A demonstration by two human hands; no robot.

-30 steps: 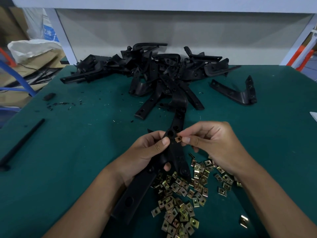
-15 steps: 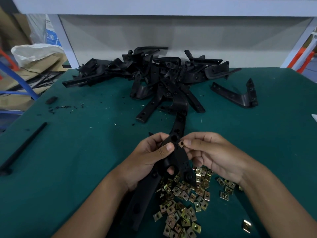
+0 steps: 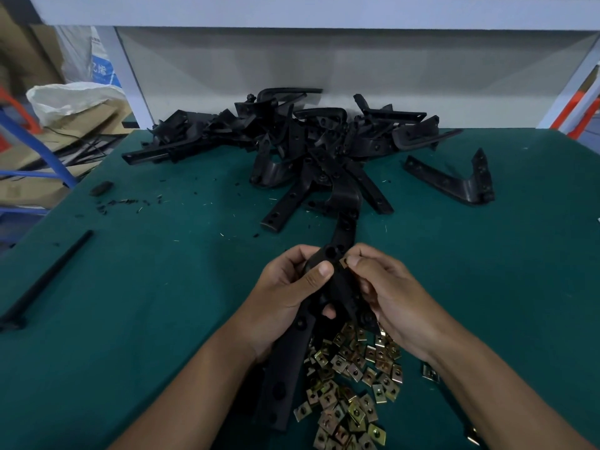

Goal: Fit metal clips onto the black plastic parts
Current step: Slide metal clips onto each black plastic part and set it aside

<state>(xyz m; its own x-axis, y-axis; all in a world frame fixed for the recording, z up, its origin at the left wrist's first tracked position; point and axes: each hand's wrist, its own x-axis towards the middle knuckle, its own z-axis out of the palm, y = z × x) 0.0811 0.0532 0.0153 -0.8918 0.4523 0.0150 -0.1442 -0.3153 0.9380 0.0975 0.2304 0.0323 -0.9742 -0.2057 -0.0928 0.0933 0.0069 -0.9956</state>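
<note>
left hand [image 3: 285, 297] wrapped round a black plastic part [image 3: 292, 345] near the middle of the green table [image 3: 130, 319], right hand [image 3: 386, 293] pinching a metal clip [image 3: 343, 262] against its top end, loose clips [image 3: 354, 384] piled just below, heap of black parts [image 3: 308, 147] at the far side

Single head-worn wide-angle view, looking forward and down over a green table [image 3: 136, 303], close above both hands, shelf frame [image 3: 292, 9] beyond.
</note>
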